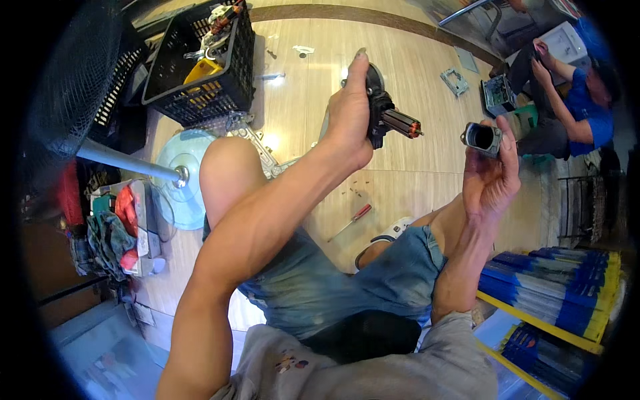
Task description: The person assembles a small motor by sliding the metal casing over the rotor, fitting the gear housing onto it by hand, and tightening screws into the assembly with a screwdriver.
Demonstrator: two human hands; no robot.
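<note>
My left hand, raised ahead of me, grips a black motor assembly, its thumb pointing up. A dark, ribbed rotor with reddish windings sticks out from it toward the right. In my right hand, a short hollow metal motor can is held between the fingers. Its dark round opening is in view. A gap separates the rotor from the can. On the floor below lie a red-handled screwdriver and several small screws.
A black plastic crate of parts and tools stands at far left. Near it rises a fan stand with a round pale base. A co-worker in a blue shirt sits at far right by an opened device. Blue-and-yellow packs fill a rack at right.
</note>
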